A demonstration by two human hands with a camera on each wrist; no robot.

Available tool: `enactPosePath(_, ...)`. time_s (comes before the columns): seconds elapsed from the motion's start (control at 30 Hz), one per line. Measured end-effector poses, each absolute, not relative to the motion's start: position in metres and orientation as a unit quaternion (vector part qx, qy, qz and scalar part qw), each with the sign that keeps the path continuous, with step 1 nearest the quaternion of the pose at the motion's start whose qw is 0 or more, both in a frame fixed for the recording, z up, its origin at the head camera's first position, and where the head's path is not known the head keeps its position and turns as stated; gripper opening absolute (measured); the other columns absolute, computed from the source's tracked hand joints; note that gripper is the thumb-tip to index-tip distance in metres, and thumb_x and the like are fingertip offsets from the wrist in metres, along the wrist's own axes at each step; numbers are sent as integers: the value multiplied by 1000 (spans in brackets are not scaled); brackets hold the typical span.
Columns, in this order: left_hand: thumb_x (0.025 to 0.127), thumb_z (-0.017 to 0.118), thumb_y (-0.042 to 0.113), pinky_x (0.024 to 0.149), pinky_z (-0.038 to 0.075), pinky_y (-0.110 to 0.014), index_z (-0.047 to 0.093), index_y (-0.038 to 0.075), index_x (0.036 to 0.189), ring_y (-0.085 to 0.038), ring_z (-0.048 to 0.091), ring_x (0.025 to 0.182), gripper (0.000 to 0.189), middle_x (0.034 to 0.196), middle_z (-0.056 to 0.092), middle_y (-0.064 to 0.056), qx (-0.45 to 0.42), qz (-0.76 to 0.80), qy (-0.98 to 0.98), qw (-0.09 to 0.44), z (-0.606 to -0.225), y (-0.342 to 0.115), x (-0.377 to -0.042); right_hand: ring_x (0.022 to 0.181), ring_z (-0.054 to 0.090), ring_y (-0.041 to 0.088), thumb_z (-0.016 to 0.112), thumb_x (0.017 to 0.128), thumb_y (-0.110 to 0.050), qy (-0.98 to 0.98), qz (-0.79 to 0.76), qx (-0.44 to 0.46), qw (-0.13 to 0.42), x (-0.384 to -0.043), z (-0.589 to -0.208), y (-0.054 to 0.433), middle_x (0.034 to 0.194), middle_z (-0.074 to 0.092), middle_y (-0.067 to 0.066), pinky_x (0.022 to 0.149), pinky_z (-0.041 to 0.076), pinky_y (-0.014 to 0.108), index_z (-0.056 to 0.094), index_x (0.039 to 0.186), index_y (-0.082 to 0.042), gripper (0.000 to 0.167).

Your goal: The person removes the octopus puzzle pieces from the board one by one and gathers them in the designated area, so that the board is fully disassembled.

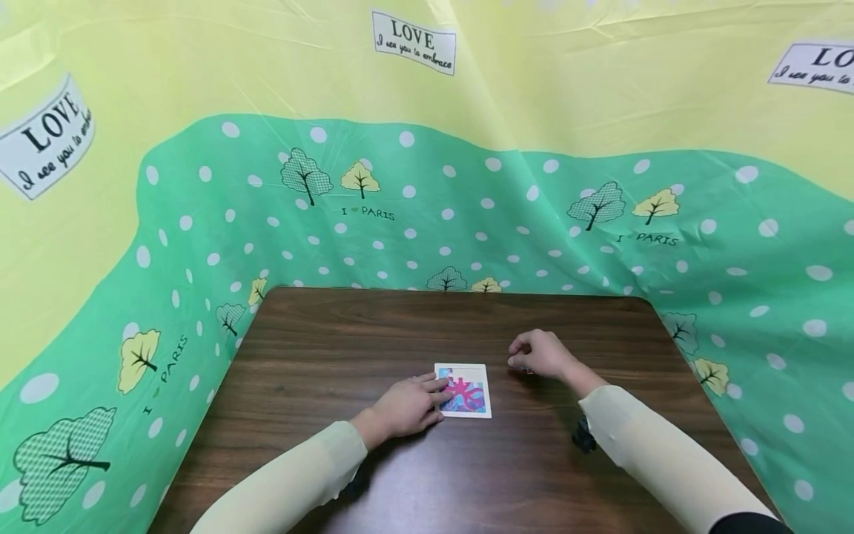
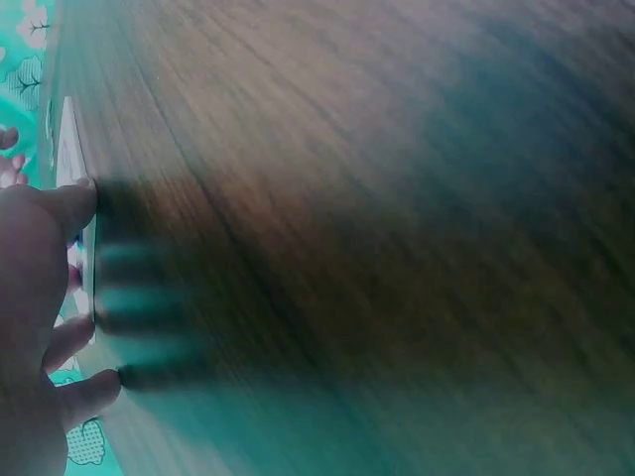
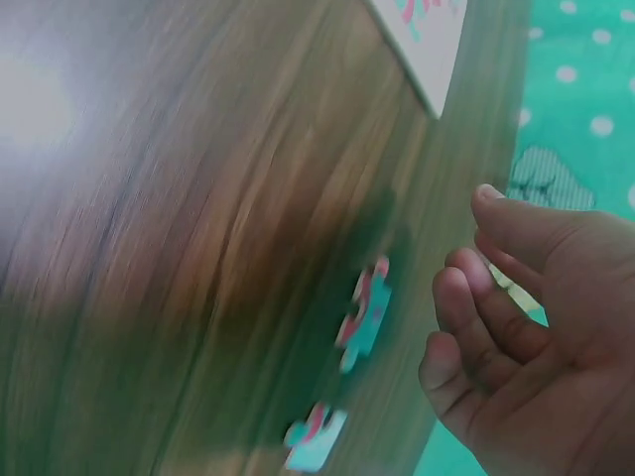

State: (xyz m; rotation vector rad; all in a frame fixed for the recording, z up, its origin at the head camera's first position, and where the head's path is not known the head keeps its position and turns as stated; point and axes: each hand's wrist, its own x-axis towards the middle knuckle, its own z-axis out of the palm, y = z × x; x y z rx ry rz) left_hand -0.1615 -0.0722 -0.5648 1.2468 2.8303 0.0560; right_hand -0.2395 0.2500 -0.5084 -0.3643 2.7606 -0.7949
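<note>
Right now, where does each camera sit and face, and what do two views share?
Head: worn there, facing forward and down at the jigsaw board; left hand, right hand, sleeves show.
Left wrist: worn there, facing across the wooden tabletop; left hand, part of the right.
Right wrist: worn there, facing two puzzle pieces; right hand shows.
Shared by head and right wrist: jigsaw board, right hand.

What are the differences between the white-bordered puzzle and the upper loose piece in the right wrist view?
Size: the puzzle is much larger than the loose piece.
Outline: the puzzle has straight outer edges, while the loose piece has an irregular, knobbed outline.
Contact: the left hand touches the puzzle; the right hand is near the loose piece, not touching it.
Shared: both lie on the brown table and show pinkish and bluish colours.
</note>
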Motion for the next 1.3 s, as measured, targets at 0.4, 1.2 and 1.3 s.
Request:
enactPosePath(0.4,102,61,42,115,44,-39,65,17,140,-26,55,138,46,150,58,-5,417,48,908,-16,-567,-78,-159,75,60,14,78,91,-18,935,-287,-155,136,-236,-509,199,87,71,-2,68,53,32,78,101,-10,13)
enactPosePath(1.2,102,61,39,107,51,-45,68,18,137,-30,59,134,42,148,59,-5,429,42,901,-48,-571,-78,-158,75,64,8,83,86,-14,919,-310,-189,153,-215,-527,141,84,72,-4,72,55,29,77,99,-10,14)
enactPosePath(1.3,102,61,40,106,52,-47,68,20,137,-30,59,133,41,148,59,-5,425,42,902,-60,-573,-79,-157,75,64,7,83,86,-15,922,-306,-188,144,-214,-528,139,83,72,-6,73,56,30,77,98,-11,13)
